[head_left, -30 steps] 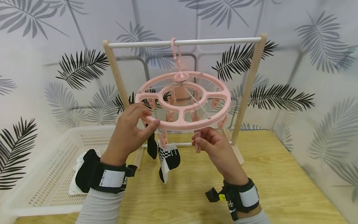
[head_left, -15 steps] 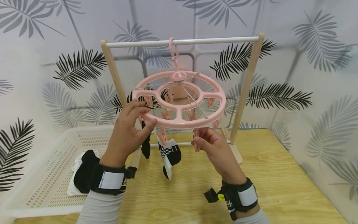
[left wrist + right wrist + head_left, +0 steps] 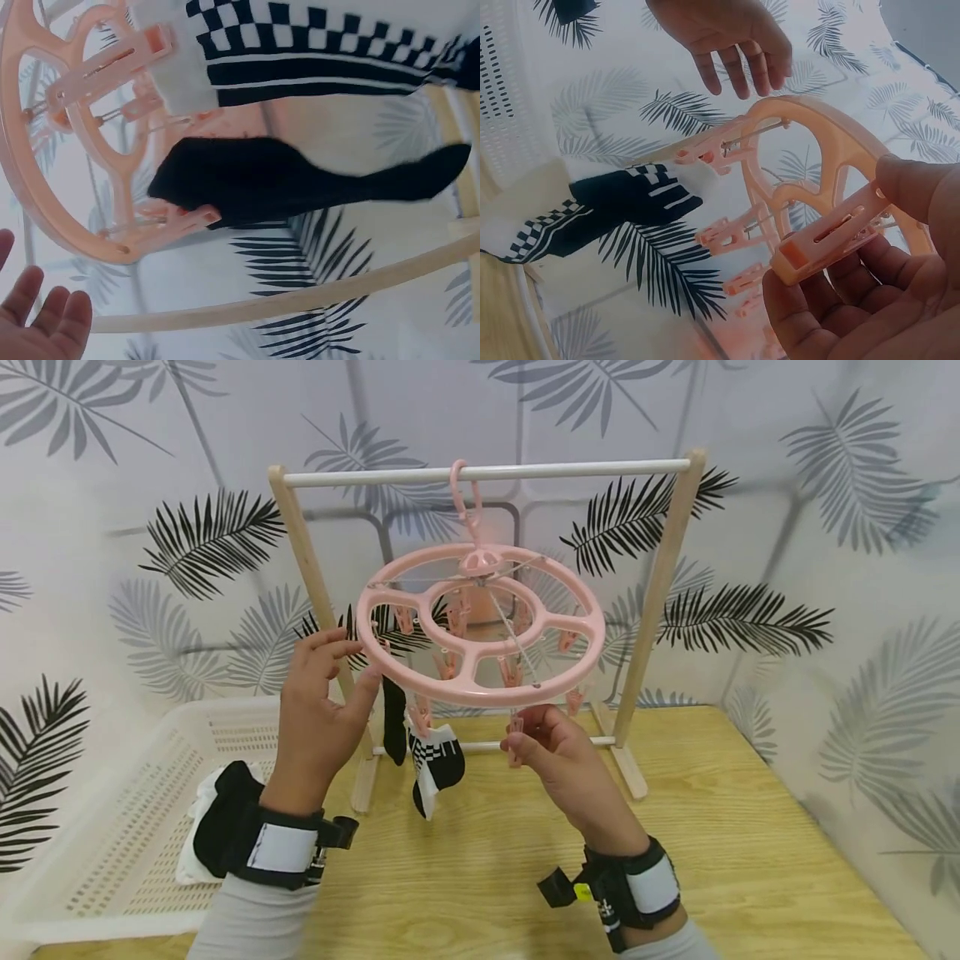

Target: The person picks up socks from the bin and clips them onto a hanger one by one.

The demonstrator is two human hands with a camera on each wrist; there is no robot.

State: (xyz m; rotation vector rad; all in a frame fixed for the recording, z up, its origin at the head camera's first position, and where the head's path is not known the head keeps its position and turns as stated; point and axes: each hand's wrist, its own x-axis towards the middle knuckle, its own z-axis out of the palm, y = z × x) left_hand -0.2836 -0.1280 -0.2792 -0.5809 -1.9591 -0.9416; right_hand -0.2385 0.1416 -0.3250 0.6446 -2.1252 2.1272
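Observation:
A round pink clip hanger (image 3: 487,697) hangs by its hook from a white bar, with pink clips dangling below its rings. My right hand (image 3: 555,756) pinches one clip (image 3: 832,232) under the front rim between thumb and fingers; its jaws hold no cloth. At the left rim, my left hand (image 3: 322,718) has its fingers loosely spread; the left wrist view shows a gap between fingers and ring. A black-and-white checkered sock (image 3: 438,764) hangs from a clip at the front left. Beside it a black sock (image 3: 255,180) hangs from another clip.
A wooden stand (image 3: 670,585) carries the white bar (image 3: 585,469) on the table (image 3: 720,827). To the left is a white perforated basket (image 3: 97,893) with black and white cloth items (image 3: 217,818) inside. A leaf-patterned backdrop stands behind.
My left hand has drawn left off the rim it was touching, its fingers now looser. The hanger has turned a little and its socks shifted left. My right hand still pinches the clip.

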